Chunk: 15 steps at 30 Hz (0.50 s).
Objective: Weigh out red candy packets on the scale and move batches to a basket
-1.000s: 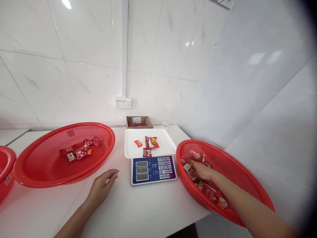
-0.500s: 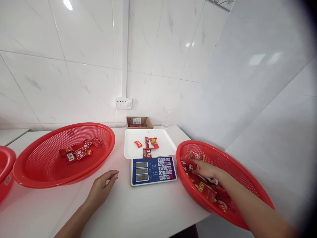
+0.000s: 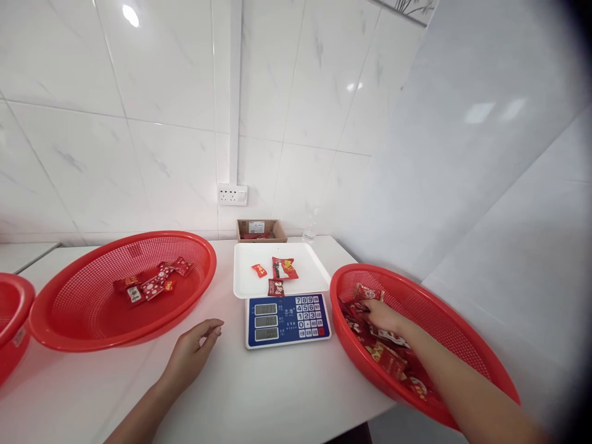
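My right hand (image 3: 383, 315) reaches into the red mesh basket (image 3: 444, 314) on the right, fingers curled down among several red snack packets (image 3: 388, 359). Whether it grips one is hidden. My left hand (image 3: 192, 351) rests on the white table, fingers loosely curled, holding nothing, just left of the blue-faced scale (image 3: 287, 318). The scale's white tray (image 3: 245, 280) carries three red packets (image 3: 283, 268).
A second large red basket (image 3: 83, 320) with a few packets (image 3: 152, 283) sits at the left, and part of another red basket (image 3: 12, 314) shows at the far left edge. A small cardboard box (image 3: 261, 230), a clear bottle (image 3: 310, 226) and a wall socket (image 3: 232, 194) are at the back.
My right hand has shifted a little further back inside the right basket and stirred the packets there. My left hand has stayed put.
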Each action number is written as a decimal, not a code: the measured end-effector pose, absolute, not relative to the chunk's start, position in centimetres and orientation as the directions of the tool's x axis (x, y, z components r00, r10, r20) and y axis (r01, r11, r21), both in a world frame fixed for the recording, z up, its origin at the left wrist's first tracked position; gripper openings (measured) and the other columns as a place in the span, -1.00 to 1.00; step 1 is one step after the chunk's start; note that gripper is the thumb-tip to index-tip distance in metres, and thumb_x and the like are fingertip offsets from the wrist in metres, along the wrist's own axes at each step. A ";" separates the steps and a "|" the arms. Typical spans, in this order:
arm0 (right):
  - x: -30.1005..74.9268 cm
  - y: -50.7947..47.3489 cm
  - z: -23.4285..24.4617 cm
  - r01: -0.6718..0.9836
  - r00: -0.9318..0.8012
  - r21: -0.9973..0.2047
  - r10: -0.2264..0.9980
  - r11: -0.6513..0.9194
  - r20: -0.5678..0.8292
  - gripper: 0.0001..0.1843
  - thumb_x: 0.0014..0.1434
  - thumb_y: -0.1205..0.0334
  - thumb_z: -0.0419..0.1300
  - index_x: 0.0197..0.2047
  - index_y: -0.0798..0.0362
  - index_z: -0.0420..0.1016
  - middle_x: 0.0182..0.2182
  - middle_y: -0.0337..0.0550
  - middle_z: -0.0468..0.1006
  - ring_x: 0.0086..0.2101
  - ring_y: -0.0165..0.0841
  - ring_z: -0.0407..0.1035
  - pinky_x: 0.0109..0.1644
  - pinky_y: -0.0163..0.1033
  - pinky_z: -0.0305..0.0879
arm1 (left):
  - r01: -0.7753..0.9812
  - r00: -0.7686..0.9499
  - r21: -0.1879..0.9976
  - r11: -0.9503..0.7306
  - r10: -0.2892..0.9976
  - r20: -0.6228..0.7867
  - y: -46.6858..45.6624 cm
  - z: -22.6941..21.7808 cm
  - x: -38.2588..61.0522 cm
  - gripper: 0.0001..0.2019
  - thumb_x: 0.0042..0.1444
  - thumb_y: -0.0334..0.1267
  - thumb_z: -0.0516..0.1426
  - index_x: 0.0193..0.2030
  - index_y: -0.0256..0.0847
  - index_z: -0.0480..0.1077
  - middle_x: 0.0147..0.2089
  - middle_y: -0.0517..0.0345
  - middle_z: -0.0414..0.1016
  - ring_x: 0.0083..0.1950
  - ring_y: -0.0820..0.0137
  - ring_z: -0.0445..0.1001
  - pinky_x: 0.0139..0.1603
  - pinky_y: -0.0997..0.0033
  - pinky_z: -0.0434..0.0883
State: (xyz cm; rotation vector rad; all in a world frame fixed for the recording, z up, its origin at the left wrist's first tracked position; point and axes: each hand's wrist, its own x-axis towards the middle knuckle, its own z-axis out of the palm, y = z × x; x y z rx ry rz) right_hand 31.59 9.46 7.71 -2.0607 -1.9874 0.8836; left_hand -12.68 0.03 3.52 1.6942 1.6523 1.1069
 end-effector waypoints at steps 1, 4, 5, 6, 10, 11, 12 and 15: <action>31.9 9.5 8.0 0.847 -0.043 -0.512 0.943 -0.141 -0.330 -0.86 0.04 0.35 0.15 -0.31 0.06 0.51 -0.25 -0.08 0.62 -0.17 -0.23 0.47 0.00 -0.15 0.29 | 0.549 -0.079 0.827 -0.120 0.978 0.194 0.0 3.6 -12.6 -0.67 0.05 0.01 0.01 -0.22 -0.11 0.45 -0.26 0.15 0.56 -0.20 0.33 0.53 -0.23 0.44 0.46; 32.5 9.1 8.8 0.774 -0.034 -0.593 0.919 -0.224 -0.392 -0.85 0.03 0.27 0.15 -0.29 0.06 0.49 -0.27 -0.05 0.62 -0.19 -0.17 0.48 -0.06 -0.12 0.35 | 0.544 -0.079 0.830 -0.123 0.977 0.196 -0.1 3.9 -12.5 -0.67 0.04 0.01 0.01 -0.24 -0.11 0.46 -0.27 0.15 0.57 -0.21 0.33 0.53 -0.24 0.44 0.46; 32.6 8.8 9.0 0.742 -0.038 -0.623 0.912 -0.248 -0.409 -0.83 0.04 0.24 0.15 -0.27 0.07 0.48 -0.25 -0.04 0.62 -0.19 -0.18 0.48 -0.07 -0.12 0.36 | 0.543 -0.081 0.831 -0.122 0.977 0.197 -0.1 3.9 -12.5 -0.67 0.04 0.01 0.01 -0.24 -0.11 0.46 -0.27 0.15 0.57 -0.21 0.33 0.53 -0.24 0.44 0.46; 32.7 8.6 9.3 0.710 -0.042 -0.650 0.904 -0.272 -0.425 -0.79 0.05 0.20 0.15 -0.24 0.08 0.47 -0.24 -0.02 0.61 -0.18 -0.18 0.48 -0.08 -0.14 0.38 | 0.543 -0.082 0.831 -0.122 0.977 0.197 -0.1 4.0 -12.5 -0.67 0.04 0.01 0.01 -0.24 -0.12 0.46 -0.27 0.15 0.57 -0.22 0.33 0.53 -0.25 0.44 0.46; 32.3 7.4 10.7 0.562 -0.093 -0.757 0.884 -0.333 -0.458 -0.69 0.09 0.10 0.13 -0.13 0.09 0.40 -0.16 0.00 0.59 -0.11 -0.23 0.47 -0.04 -0.19 0.38 | 0.539 -0.079 0.833 -0.127 0.977 0.199 -0.2 4.0 -12.5 -0.68 0.05 0.00 0.01 -0.24 -0.12 0.46 -0.25 0.14 0.57 -0.23 0.32 0.53 -0.26 0.43 0.46; 32.1 7.2 11.2 0.521 -0.106 -0.780 0.881 -0.346 -0.462 -0.68 0.09 0.09 0.13 -0.12 0.08 0.39 -0.15 -0.01 0.59 -0.10 -0.23 0.46 -0.03 -0.19 0.38 | 0.535 -0.076 0.835 -0.127 0.977 0.197 -0.2 3.9 -12.5 -0.68 0.05 0.00 0.01 -0.24 -0.12 0.46 -0.25 0.14 0.56 -0.22 0.32 0.53 -0.26 0.43 0.46; 31.8 7.0 11.6 0.490 -0.122 -0.798 0.878 -0.352 -0.463 -0.68 0.10 0.09 0.13 -0.12 0.07 0.39 -0.15 -0.02 0.59 -0.10 -0.23 0.46 -0.03 -0.18 0.38 | 0.533 -0.074 0.837 -0.127 0.978 0.195 -0.1 3.8 -12.5 -0.68 0.06 0.00 0.01 -0.23 -0.12 0.45 -0.24 0.14 0.56 -0.22 0.32 0.52 -0.25 0.43 0.46; 30.7 7.0 13.1 0.572 -0.107 -0.772 0.908 -0.277 -0.406 -0.71 0.12 0.03 0.09 -0.21 0.05 0.42 -0.20 -0.04 0.61 -0.18 -0.20 0.50 -0.10 -0.17 0.40 | 0.525 -0.073 0.842 -0.127 0.978 0.193 0.0 3.4 -12.5 -0.70 0.07 -0.02 0.00 -0.23 -0.13 0.44 -0.22 0.13 0.56 -0.22 0.33 0.52 -0.23 0.42 0.45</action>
